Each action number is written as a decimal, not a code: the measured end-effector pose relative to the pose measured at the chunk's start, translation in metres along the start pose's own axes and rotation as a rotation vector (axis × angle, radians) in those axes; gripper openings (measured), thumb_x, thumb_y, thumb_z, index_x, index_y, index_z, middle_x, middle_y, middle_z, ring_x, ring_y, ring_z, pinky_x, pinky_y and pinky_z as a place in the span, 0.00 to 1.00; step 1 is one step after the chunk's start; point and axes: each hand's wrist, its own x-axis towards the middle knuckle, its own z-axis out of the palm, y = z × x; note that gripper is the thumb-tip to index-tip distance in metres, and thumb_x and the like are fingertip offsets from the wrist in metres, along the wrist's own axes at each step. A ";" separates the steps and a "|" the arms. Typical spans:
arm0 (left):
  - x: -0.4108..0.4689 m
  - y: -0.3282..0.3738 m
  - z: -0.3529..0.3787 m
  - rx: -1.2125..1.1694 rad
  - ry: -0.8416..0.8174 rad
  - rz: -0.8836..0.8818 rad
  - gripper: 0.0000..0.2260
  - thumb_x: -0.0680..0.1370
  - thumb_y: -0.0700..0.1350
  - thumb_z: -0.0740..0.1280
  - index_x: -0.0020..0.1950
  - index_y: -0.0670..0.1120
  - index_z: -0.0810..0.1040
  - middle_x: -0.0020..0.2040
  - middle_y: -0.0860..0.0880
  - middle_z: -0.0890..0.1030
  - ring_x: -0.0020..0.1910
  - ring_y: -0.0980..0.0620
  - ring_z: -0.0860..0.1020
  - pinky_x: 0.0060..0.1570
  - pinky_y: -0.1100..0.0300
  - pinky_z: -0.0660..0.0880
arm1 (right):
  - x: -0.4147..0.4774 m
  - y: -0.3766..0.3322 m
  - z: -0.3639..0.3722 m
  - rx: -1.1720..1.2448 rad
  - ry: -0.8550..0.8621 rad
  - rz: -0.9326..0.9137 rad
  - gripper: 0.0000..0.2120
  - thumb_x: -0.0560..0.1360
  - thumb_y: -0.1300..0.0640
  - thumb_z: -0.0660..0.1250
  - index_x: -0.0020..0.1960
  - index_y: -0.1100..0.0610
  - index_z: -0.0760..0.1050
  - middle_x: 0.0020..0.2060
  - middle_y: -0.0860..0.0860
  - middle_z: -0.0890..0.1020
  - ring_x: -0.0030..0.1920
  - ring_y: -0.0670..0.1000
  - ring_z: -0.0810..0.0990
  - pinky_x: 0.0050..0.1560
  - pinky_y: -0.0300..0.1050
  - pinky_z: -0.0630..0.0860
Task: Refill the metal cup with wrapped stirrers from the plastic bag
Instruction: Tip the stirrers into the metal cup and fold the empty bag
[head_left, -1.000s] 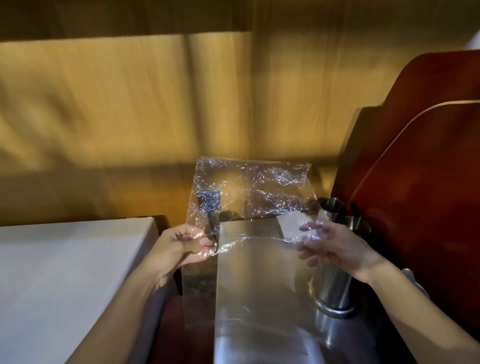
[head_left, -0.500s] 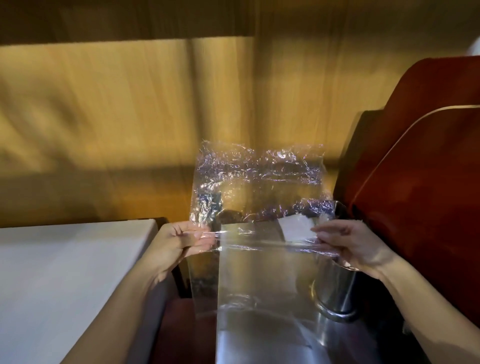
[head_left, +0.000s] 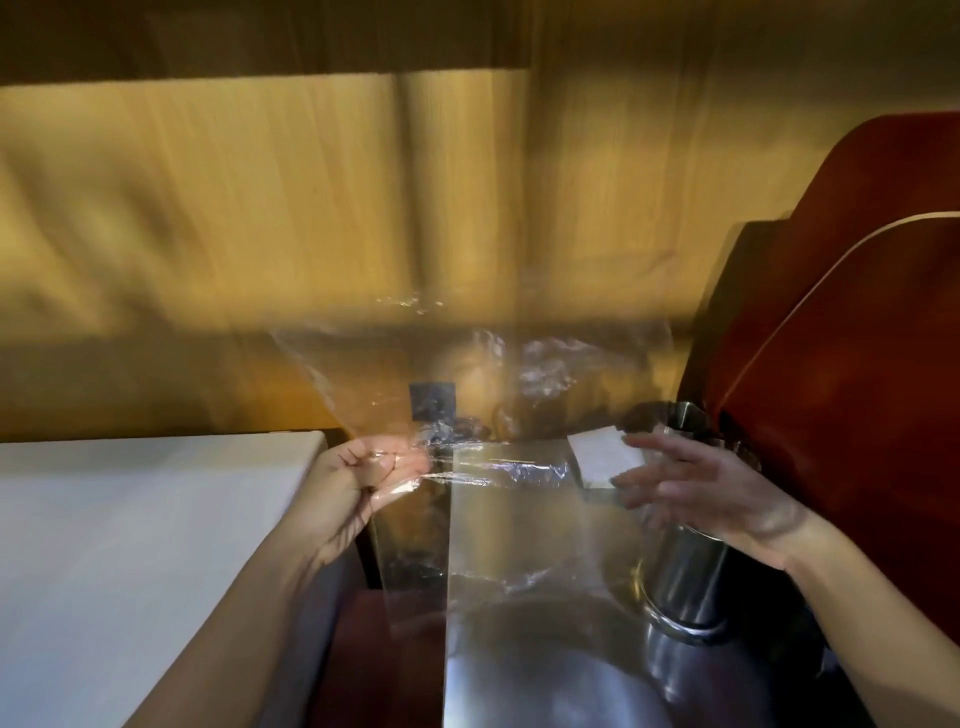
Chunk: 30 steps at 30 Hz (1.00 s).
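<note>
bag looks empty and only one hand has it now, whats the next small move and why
Probably set the plastic bag aside with the left hand, which pinches it alone. It looks clear and flat, with no stirrers visible inside. The right hand hovers open in front of the metal cup, holding nothing.

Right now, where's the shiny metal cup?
In the head view the metal cup stands low on the right, under the open right hand, beside the clear plastic bag and the red chair.
</note>
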 end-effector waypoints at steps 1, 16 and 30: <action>-0.001 0.000 -0.001 0.027 0.005 -0.006 0.11 0.77 0.28 0.55 0.51 0.33 0.76 0.43 0.39 0.85 0.43 0.48 0.84 0.39 0.61 0.82 | 0.002 0.000 0.004 -0.111 0.056 -0.013 0.19 0.65 0.58 0.72 0.56 0.53 0.79 0.44 0.61 0.85 0.44 0.61 0.83 0.37 0.48 0.80; -0.009 0.018 -0.014 0.237 -0.165 0.146 0.20 0.76 0.29 0.56 0.31 0.45 0.79 0.31 0.51 0.82 0.32 0.56 0.81 0.30 0.62 0.79 | 0.015 0.003 0.008 0.050 0.186 -0.073 0.17 0.65 0.75 0.58 0.31 0.61 0.82 0.30 0.53 0.85 0.35 0.50 0.84 0.36 0.38 0.80; 0.003 0.003 0.005 0.234 0.103 0.171 0.20 0.65 0.32 0.72 0.51 0.51 0.76 0.46 0.45 0.78 0.47 0.47 0.78 0.46 0.54 0.77 | 0.021 0.005 0.010 -0.289 0.344 -0.140 0.22 0.63 0.65 0.73 0.53 0.45 0.79 0.43 0.56 0.82 0.39 0.51 0.83 0.36 0.43 0.81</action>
